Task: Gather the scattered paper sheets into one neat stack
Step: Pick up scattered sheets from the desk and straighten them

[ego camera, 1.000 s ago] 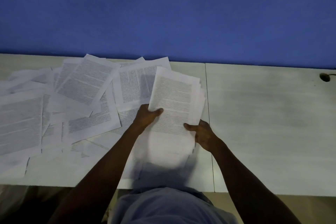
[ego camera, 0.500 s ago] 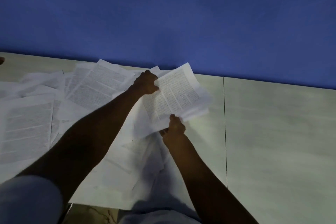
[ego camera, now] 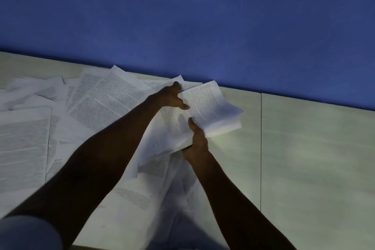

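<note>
Head view: right hand (ego camera: 196, 141) grips paper stack (ego camera: 205, 111) w/ thumb on top; left hand (ego camera: 172, 97) spread, touching it.

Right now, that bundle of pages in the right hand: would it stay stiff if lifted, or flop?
Probably flop. The bundle of pages already sags and fans at its far end, beyond the right hand gripping its near edge. The sheets look thin and could slide apart. The left hand rests on its far edge, which likely steadies it.

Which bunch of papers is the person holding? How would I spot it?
Find the blue wall and follow the pale table to the spread papers. The held bundle sits at their right edge, gripped by the right hand; it alone is thick and lifted.
</note>
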The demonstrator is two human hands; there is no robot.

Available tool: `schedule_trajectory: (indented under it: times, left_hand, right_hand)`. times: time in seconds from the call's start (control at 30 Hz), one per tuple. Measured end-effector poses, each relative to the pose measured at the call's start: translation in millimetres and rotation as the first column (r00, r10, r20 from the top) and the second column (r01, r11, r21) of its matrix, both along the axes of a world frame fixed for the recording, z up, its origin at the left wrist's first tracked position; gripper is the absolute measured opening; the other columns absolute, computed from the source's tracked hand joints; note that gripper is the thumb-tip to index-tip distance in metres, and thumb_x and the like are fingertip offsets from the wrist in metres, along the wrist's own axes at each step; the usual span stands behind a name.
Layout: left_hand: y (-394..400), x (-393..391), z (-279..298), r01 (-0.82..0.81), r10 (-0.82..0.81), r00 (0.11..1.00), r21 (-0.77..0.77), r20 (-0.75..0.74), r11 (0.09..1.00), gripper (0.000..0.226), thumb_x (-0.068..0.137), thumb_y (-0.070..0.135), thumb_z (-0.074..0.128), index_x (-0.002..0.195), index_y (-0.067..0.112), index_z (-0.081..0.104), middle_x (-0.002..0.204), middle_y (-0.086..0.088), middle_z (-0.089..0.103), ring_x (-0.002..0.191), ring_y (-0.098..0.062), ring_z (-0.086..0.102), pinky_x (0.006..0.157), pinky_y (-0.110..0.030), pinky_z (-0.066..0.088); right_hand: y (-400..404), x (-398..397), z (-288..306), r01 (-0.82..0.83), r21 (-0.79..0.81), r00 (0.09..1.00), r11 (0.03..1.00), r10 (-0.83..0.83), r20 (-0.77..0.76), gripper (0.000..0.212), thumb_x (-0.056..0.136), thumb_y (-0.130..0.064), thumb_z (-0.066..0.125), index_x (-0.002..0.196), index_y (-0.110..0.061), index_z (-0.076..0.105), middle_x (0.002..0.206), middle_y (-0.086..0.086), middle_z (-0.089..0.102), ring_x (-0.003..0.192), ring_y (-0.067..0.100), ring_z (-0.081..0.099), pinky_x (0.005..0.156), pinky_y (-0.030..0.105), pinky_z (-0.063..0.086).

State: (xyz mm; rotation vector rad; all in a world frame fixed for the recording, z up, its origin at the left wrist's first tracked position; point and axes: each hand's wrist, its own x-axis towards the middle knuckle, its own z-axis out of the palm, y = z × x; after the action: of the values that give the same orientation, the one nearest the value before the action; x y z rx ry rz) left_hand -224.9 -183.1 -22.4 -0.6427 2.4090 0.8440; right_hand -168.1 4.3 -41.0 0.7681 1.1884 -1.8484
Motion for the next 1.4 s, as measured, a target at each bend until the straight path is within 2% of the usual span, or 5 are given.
schedule_trajectory:
  times: [0.27, 0.7, 1.0, 1.2, 1.4]
  left_hand:
    - [1, 25, 31, -0.132, 0.118, 0.989, 0.163, 0.093, 0.978, 0.078, 0.084, 0.065, 0.068, 0.145, 0.019, 0.051, 0.146, -0.003, 0.055, 0.129, -0.029, 0.054, 0.103, -0.039, 0.044]
    - [96, 116, 25, -0.331, 0.526, 0.846, 0.862, 0.090, 0.385, 0.056, 0.086, -0.001, 0.076, 0.138, 0.009, 0.061, 0.134, -0.013, 0.067, 0.124, -0.031, 0.064, 0.102, -0.046, 0.054]
    - [125, 174, 16, -0.471, 0.890, 0.277, 0.858, 0.363, -0.203, 0.076, 0.062, 0.003, 0.091, 0.133, 0.006, 0.065, 0.132, -0.018, 0.067, 0.122, -0.039, 0.064, 0.090, -0.058, 0.057]
    - [177, 197, 14, -0.528, 0.874, 0.322, 0.835, 0.365, -0.154, 0.058, 0.075, -0.009, 0.082, 0.129, 0.000, 0.065, 0.128, -0.018, 0.070, 0.116, -0.037, 0.067, 0.085, -0.052, 0.060]
    - [136, 225, 39, -0.559, 0.862, 0.346, 0.819, 0.372, -0.130, 0.058, 0.085, 0.011, 0.077, 0.139, 0.003, 0.056, 0.125, -0.019, 0.071, 0.113, -0.038, 0.069, 0.089, -0.059, 0.058]
  right_hand:
    - [82, -31, 20, -0.203, -0.120, 0.977, 0.972, 0.192, -0.096, 0.063, 0.086, 0.000, 0.074, 0.145, -0.006, 0.055, 0.146, 0.022, 0.059, 0.137, 0.044, 0.054, 0.115, 0.064, 0.040]
    - [150, -39, 45, -0.539, 0.190, 0.725, 0.820, 0.567, -0.391, 0.047, 0.076, 0.005, 0.084, 0.120, -0.008, 0.074, 0.120, 0.010, 0.077, 0.115, 0.033, 0.072, 0.102, 0.046, 0.057]
    - [199, 14, 47, -0.325, -0.150, 0.945, 0.934, 0.328, -0.008, 0.037, 0.104, -0.040, 0.053, 0.130, -0.016, 0.067, 0.132, 0.013, 0.071, 0.116, 0.032, 0.072, 0.099, 0.051, 0.054]
    - [183, 41, 35, -0.332, -0.096, 0.930, 0.938, 0.309, -0.199, 0.057, 0.084, -0.001, 0.079, 0.137, -0.011, 0.059, 0.139, 0.025, 0.063, 0.130, 0.051, 0.056, 0.095, 0.068, 0.054]
    - [205, 38, 41, -0.331, 0.088, 0.910, 0.940, 0.342, -0.236, 0.034, 0.082, 0.011, 0.075, 0.107, -0.011, 0.069, 0.105, 0.012, 0.075, 0.096, 0.031, 0.070, 0.059, 0.035, 0.064]
